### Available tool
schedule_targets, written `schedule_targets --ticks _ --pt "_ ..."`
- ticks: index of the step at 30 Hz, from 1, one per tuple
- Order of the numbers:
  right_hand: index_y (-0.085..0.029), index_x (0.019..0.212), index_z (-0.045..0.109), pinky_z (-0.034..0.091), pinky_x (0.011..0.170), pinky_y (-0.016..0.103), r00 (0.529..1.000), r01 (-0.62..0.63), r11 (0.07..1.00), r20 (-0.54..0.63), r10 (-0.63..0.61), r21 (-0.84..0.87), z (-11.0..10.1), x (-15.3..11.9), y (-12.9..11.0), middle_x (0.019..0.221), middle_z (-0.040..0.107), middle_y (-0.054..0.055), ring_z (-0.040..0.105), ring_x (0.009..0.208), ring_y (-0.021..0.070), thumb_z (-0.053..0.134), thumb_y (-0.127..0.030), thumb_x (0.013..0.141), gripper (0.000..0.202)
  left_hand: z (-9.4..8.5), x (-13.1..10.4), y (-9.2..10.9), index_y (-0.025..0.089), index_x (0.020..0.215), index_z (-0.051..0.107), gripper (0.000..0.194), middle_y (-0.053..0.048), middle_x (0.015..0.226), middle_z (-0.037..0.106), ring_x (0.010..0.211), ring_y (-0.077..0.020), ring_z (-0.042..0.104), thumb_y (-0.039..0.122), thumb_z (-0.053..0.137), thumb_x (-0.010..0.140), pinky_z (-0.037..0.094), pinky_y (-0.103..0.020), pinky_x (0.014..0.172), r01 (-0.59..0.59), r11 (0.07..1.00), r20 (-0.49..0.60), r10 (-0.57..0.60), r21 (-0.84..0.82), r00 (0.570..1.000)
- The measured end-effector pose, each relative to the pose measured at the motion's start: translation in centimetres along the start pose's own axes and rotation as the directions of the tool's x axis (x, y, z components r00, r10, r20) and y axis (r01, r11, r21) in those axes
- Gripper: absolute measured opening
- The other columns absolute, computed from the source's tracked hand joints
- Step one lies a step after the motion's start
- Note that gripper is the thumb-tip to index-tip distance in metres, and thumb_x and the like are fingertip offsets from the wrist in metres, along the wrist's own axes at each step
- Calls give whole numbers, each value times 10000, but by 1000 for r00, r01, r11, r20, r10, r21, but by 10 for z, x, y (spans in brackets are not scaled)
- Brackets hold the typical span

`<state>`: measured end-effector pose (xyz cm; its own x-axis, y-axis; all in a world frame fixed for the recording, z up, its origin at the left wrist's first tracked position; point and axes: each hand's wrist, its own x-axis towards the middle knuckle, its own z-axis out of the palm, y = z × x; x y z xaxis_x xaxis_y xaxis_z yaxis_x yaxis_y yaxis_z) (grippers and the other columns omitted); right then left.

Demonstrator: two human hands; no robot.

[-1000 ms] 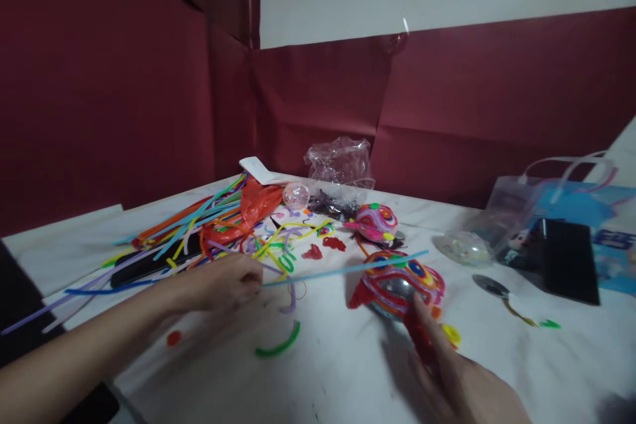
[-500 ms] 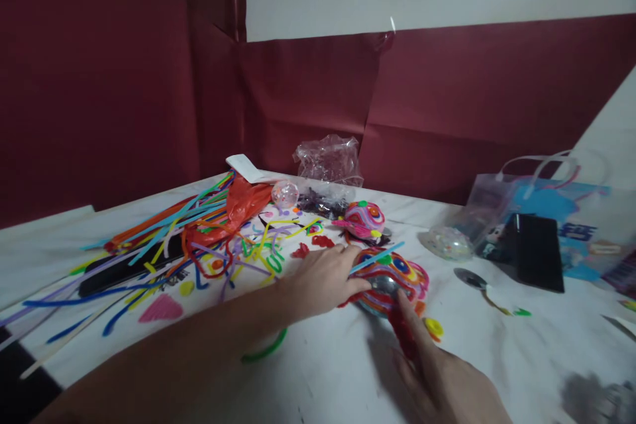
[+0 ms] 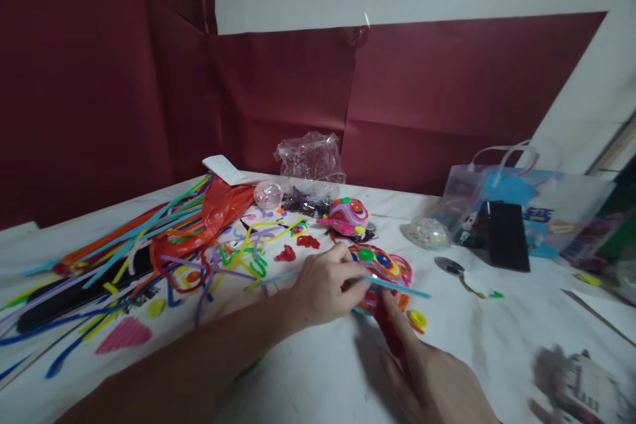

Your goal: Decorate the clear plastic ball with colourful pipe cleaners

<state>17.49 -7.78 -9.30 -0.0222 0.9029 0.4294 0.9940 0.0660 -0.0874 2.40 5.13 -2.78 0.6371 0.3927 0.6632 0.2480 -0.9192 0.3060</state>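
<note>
The person's left hand (image 3: 330, 285) pinches a thin light-blue fuzzy stem (image 3: 405, 289) across a round, multicoloured, swirl-banded craft piece (image 3: 385, 262); the right hand (image 3: 427, 374) touches that piece with an extended forefinger. Behind it I note a smaller pink-banded ball (image 3: 346, 217) and, farther right, a black rectangular slab (image 3: 507, 236).

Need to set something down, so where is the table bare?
Bare white table shows in front, between the left forearm and right hand. Another patch lies right of that hand, bordered by the yellow coil, dark disc and pale object at lower right. The left is crowded with colorful strips and a red bag.
</note>
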Motion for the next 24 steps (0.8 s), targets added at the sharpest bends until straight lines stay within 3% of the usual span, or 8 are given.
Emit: schedule_targets --ticks 3,6,8,12,16,19,24 --pt "-141 1474 77 438 385 256 1000 -12 1000 4 12 -11 0 0 0 594 677 29 654 471 235 319 -201 889 636 -3 3 -1 176 706 709 317 -8 672 503 612 -100 499 444 566 795 369 -213 549 79 995 25 -78 -62 997" --pt "-135 1472 84 429 385 256 1000 -6 1000 -1 6 7 -1 1 -1 618 682 27 654 477 229 315 -214 896 625 -11 8 -1 204 785 714 381 3 653 520 595 -96 490 526 514 806 343 -214 547 84 993 120 -73 -85 990" --pt "-129 1470 102 408 374 253 1000 -19 1000 -6 19 16 -2 2 -2 572 660 11 640 449 222 311 -227 907 608 -16 12 0 207 761 700 362 13 630 526 585 -91 483 492 489 834 324 -216 549 79 995 181 -67 -59 981" --pt "-137 1468 122 388 372 243 1000 -26 999 -5 26 41 -2 2 -3 522 622 -14 624 428 209 314 -224 907 599 -21 21 3 165 507 552 377 20 572 468 573 -94 470 353 504 830 323 -231 552 157 988 221 -151 -8 964" --pt "-138 1465 148 400 379 242 1000 -11 999 -18 12 30 -2 1 -2 535 630 -11 627 433 207 317 -220 901 594 -18 24 4 167 492 502 265 -40 859 587 829 -154 586 243 590 730 439 -272 739 160 972 165 -132 -173 977" --pt "-135 1471 110 398 370 233 999 7 1000 -47 -6 18 -4 2 -2 536 629 -17 625 427 200 313 -210 899 612 -16 26 3 173 489 457 252 -89 1060 619 1037 -195 584 170 584 707 440 -311 875 163 940 166 -117 -299 979" --pt "-145 1474 89 409 366 230 999 8 999 -50 -5 49 -4 3 -1 534 623 -27 609 406 191 307 -217 914 606 -14 31 0 182 504 453 246 -104 1066 677 1032 -188 616 137 582 708 444 -325 911 185 930 173 -136 -316 976"
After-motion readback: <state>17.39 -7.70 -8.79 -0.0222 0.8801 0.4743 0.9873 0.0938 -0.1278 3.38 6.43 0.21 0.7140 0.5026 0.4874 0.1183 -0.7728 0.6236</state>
